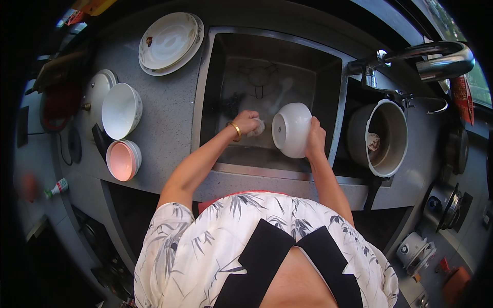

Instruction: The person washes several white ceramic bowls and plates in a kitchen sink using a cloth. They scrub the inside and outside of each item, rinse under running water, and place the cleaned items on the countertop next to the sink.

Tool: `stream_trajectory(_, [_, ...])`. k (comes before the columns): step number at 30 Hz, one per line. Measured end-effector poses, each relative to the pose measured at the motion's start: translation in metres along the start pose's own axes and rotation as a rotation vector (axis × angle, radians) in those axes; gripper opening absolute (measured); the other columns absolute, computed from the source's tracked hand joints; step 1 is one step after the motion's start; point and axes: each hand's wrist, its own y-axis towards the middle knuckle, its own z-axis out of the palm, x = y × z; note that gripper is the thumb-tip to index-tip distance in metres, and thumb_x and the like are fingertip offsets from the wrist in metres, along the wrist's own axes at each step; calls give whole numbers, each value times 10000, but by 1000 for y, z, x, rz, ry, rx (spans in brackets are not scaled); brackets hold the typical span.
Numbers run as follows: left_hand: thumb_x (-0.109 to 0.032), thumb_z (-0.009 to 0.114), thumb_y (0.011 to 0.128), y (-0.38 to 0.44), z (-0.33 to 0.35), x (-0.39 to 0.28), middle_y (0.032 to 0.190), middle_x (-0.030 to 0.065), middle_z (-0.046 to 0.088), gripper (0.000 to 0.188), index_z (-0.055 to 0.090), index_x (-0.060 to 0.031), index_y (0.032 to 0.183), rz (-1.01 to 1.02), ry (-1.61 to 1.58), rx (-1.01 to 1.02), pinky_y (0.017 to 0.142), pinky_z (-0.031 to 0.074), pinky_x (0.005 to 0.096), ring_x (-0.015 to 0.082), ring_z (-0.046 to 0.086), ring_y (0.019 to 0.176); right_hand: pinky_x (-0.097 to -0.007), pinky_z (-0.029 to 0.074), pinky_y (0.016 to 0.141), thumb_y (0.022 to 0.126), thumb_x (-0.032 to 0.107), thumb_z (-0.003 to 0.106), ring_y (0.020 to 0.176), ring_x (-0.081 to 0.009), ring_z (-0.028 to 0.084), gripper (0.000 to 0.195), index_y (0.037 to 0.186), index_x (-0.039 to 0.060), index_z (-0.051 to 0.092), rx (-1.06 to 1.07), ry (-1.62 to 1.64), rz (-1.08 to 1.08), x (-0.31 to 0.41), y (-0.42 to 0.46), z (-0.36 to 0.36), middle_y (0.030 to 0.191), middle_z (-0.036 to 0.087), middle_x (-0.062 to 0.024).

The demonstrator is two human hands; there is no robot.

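My left hand, with a gold bracelet at the wrist, is closed on a crumpled pale cloth over the steel sink. To its right, my right hand grips the rim of a white bowl, which is tilted so that its foot ring faces left. The cloth and the bowl are apart. Under them the basin holds cloudy water, with a pale spoon-like utensil and a wire rack showing dimly. My right fingers are mostly hidden behind the bowl.
Stacked plates lie left of the sink, above a white bowl, a pink bowl and a pot lid. Right of the basin stand a large metal pot with a dark handle and a chrome faucet.
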Motion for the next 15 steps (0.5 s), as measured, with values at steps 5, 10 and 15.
stream_trajectory(5, [-174, 569, 670, -82, 13, -97, 698, 96, 615, 185, 653, -44, 771, 329, -17, -183, 586, 461, 345, 262, 589, 658, -374, 443, 721, 867, 457, 416, 798, -230, 569, 575, 925, -89, 585, 31, 104, 2, 3, -5, 12, 872, 600, -143])
stream_trajectory(10, [-180, 569, 654, -84, 72, -94, 1106, 95, 560, 126, 583, -81, 731, 768, 310, -425, 980, 217, 595, 293, 456, 1144, -355, 472, 728, 885, 474, 371, 786, -235, 608, 585, 969, -62, 591, 244, 297, 80, 4, -7, 14, 908, 609, -138])
stream_trajectory(15, [-223, 566, 693, -66, 80, -81, 1343, 115, 419, 213, 580, -114, 875, 1014, 543, -456, 1026, 94, 648, 349, 304, 1318, -337, 487, 748, 905, 476, 302, 818, -228, 620, 593, 1031, -34, 577, 498, 436, 58, 20, -27, 16, 957, 615, -136])
